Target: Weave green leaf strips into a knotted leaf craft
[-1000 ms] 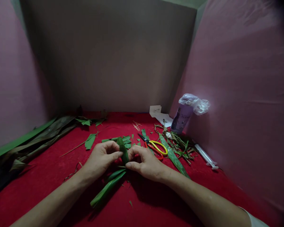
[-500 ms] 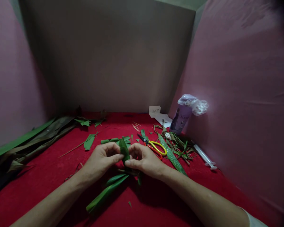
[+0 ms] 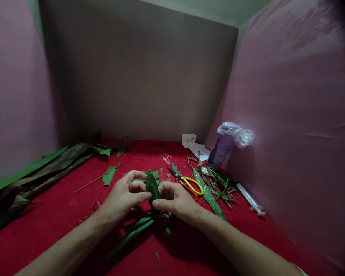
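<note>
Between my two hands stands a green leaf piece [image 3: 152, 188], upright and seemingly folded. My left hand [image 3: 132, 191] pinches its left side, thumb in front and fingers curled behind. On the right edge, my right hand [image 3: 174, 197] grips it low with thumb and bent fingertips. Below my hands, long rolled green leaf strips [image 3: 135, 234] hang or lie toward the lower left, blurred; whether they join the held piece I cannot tell. Cut leaf scraps [image 3: 153, 174] lie just behind my fingers. Beside my right hand rest scissors [image 3: 189, 184] with yellow and red handles.
A pile of stems and leaf bits [image 3: 218, 184] lies right, near a long leaf strip [image 3: 208, 193], a syringe [image 3: 250, 199] and a plastic-topped purple cup [image 3: 221, 149]. Toothpicks [image 3: 166, 157] and white papers [image 3: 199, 150] lie behind. Large leaves [image 3: 51, 165] line the left.
The view has tilted up slightly. The held leaf piece shows more of its broad face, and the rolled strips below have shifted and blurred. Both hands keep their grip.
</note>
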A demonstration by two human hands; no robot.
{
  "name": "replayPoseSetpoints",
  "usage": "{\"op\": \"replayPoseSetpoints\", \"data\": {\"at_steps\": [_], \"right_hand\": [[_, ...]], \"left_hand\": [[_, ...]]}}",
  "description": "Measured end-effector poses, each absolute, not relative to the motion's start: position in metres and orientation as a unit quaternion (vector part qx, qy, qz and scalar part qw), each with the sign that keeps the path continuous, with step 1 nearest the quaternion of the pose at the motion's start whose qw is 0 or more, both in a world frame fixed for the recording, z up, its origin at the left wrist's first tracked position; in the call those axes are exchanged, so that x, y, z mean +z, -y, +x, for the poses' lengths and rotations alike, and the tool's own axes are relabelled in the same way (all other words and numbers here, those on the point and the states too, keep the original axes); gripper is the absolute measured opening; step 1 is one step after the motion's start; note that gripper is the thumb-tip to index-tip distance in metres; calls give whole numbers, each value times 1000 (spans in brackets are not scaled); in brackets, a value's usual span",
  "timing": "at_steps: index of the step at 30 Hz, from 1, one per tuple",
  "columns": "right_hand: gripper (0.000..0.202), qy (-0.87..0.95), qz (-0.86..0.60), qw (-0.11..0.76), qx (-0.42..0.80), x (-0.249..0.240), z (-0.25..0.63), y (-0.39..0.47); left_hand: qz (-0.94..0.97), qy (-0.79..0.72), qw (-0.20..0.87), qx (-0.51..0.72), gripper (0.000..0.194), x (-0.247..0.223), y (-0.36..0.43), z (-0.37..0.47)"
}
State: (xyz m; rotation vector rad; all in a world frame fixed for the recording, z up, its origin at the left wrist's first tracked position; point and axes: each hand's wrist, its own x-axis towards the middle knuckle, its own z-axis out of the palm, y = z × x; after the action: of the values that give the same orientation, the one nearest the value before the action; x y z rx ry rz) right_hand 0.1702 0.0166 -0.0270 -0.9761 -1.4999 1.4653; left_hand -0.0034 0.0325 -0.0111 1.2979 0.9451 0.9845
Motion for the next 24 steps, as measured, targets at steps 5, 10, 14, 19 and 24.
{"op": "replayPoseSetpoints", "data": {"at_steps": [5, 10, 14, 19, 24], "right_hand": [[28, 587, -375, 410, 589, -27, 169, -16], [26, 578, -361, 418, 601, -28, 171, -16], [30, 558, -341, 435, 618, -29, 171, -16], [33, 539, -343, 447, 626, -30, 170, -17], [34, 541, -344, 442, 627, -31, 170, -18]], "left_hand": [[570, -402, 588, 409, 27, -10, -30, -3], [561, -395, 608, 400, 21, -12, -30, -5], [552, -398, 625, 382, 20, -16, -31, -8], [538, -402, 639, 374, 22, -19, -32, -7], [519, -424, 640, 376, 23, -23, -33, -6]]}}
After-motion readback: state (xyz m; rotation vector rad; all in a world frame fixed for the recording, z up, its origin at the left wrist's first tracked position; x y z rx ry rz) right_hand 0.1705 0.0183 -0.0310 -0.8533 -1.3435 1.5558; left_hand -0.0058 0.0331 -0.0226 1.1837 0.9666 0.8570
